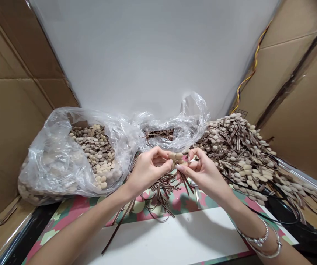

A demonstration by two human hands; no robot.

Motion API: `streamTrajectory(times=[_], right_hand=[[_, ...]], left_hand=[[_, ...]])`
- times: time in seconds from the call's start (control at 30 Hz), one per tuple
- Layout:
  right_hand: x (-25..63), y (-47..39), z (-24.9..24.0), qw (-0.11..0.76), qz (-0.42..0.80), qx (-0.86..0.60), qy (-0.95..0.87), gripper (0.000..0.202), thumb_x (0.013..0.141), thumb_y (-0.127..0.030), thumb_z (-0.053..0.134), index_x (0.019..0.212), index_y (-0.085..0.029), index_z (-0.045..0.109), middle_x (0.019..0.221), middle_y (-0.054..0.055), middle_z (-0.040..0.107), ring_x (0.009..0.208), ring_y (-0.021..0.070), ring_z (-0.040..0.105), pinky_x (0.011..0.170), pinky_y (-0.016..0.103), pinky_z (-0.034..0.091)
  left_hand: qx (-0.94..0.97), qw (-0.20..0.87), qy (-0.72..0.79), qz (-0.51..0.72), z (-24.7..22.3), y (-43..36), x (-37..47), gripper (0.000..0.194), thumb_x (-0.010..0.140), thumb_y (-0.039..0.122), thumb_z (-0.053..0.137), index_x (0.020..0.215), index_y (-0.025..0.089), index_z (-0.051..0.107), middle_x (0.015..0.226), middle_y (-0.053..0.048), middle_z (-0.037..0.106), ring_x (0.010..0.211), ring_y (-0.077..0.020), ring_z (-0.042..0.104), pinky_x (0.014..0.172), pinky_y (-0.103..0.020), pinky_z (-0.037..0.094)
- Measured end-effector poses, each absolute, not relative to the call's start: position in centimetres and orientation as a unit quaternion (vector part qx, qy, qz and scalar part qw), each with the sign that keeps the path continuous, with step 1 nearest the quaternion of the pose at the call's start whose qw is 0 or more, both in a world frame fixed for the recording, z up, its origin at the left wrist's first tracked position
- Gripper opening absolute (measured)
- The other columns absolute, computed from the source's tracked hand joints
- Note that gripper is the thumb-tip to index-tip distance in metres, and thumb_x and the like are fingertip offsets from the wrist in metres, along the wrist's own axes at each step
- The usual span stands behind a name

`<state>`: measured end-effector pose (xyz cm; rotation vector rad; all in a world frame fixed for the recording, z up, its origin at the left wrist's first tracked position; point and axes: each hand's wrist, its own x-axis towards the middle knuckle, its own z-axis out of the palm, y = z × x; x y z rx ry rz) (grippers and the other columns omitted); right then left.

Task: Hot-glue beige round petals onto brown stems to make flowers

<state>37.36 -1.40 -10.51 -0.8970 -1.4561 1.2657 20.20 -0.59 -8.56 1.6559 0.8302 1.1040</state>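
Near the centre of the head view, my left hand (pixel 153 167) pinches the left side of a beige petal-shaped piece (pixel 176 156). My right hand (pixel 202 168) has its fingers closed at the right side of the same piece, where brown striped strips (pixel 184 181) hang down. Loose brown strips (pixel 161 187) lie in a tangle under and between the hands. A metal tool (pixel 196 194), partly hidden, rests below my right hand.
On the left, a clear plastic bag (pixel 56 158) holds many beige pieces. Another plastic bag (pixel 194 110) with strips stands behind the hands. A large heap of pieces with strips (pixel 247 158) is at right. A white sheet (pixel 158 239) covers the near table. Cardboard walls flank both sides.
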Motion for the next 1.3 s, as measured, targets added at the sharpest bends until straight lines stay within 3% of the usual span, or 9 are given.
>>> streamTrajectory(times=[0.23,0.4,0.57,0.87,1.0,1.17,1.3], right_hand=[[37.3,-1.4,-10.6,0.485,0.524,-0.358,-0.602,0.031,0.080,-0.029,0.062,0.081,-0.023,0.031,0.055,-0.005,0.062,0.051,0.0098,0.059,0.042,0.016,0.032],[37.2,-1.5,-10.5,0.479,0.527,-0.359,-0.603,0.030,0.081,-0.029,0.060,0.081,-0.023,0.031,0.056,-0.004,0.063,0.051,0.0101,0.058,0.041,0.016,0.031],[37.6,-1.6,-10.6,0.457,0.509,-0.378,-0.624,0.029,0.081,-0.030,0.060,0.085,-0.023,0.031,0.058,-0.004,0.063,0.040,0.0057,0.045,0.038,0.017,0.023],[38.2,-2.0,-10.2,0.431,0.425,-0.430,-0.670,0.030,0.081,-0.035,0.057,0.105,-0.021,0.045,0.068,0.003,0.068,0.061,0.0168,0.061,0.046,0.024,0.041],[38.4,-2.1,-10.3,0.426,0.418,-0.442,-0.670,0.022,0.081,-0.035,0.057,0.095,-0.018,0.057,0.068,0.005,0.068,0.061,0.0168,0.061,0.046,0.024,0.043],[38.5,-1.8,-10.6,0.433,0.413,-0.447,-0.665,0.017,0.081,-0.032,0.057,0.090,-0.018,0.060,0.066,0.003,0.067,0.058,0.0146,0.060,0.047,0.024,0.044],[38.1,-1.7,-10.8,0.460,0.403,-0.435,-0.661,0.018,0.078,-0.032,0.061,0.090,-0.019,0.061,0.076,0.005,0.068,0.067,0.0161,0.062,0.061,0.028,0.050]], left_hand=[[0.688,0.452,0.362,0.437,-8.4,-0.5,20.2,0.035,0.076,0.020,0.061,0.109,0.017,0.049,0.105,-0.009,0.062,0.097,-0.0184,0.061,0.083,-0.030,0.051],[0.675,0.464,0.379,0.431,-8.4,-0.6,20.4,0.035,0.073,0.026,0.065,0.105,0.014,0.055,0.101,-0.009,0.066,0.094,-0.0188,0.063,0.079,-0.028,0.053],[0.660,0.469,0.382,0.445,-8.5,-0.4,20.3,0.027,0.075,0.025,0.063,0.099,0.012,0.060,0.099,-0.009,0.068,0.091,-0.0194,0.064,0.079,-0.029,0.054],[0.669,0.465,0.383,0.436,-8.1,-0.2,19.7,0.027,0.076,0.028,0.062,0.098,0.013,0.064,0.101,-0.009,0.068,0.092,-0.0197,0.064,0.081,-0.031,0.053],[0.669,0.475,0.377,0.429,-7.9,-0.2,19.7,0.026,0.076,0.029,0.063,0.096,0.012,0.065,0.101,-0.010,0.068,0.088,-0.0193,0.065,0.081,-0.032,0.053],[0.667,0.482,0.377,0.425,-8.1,-0.1,19.8,0.027,0.076,0.029,0.063,0.096,0.012,0.065,0.098,-0.010,0.069,0.085,-0.0186,0.065,0.080,-0.031,0.054],[0.668,0.467,0.386,0.432,-8.5,-0.1,20.0,0.028,0.075,0.028,0.064,0.097,0.012,0.065,0.098,-0.009,0.068,0.089,-0.0193,0.064,0.081,-0.030,0.053]])
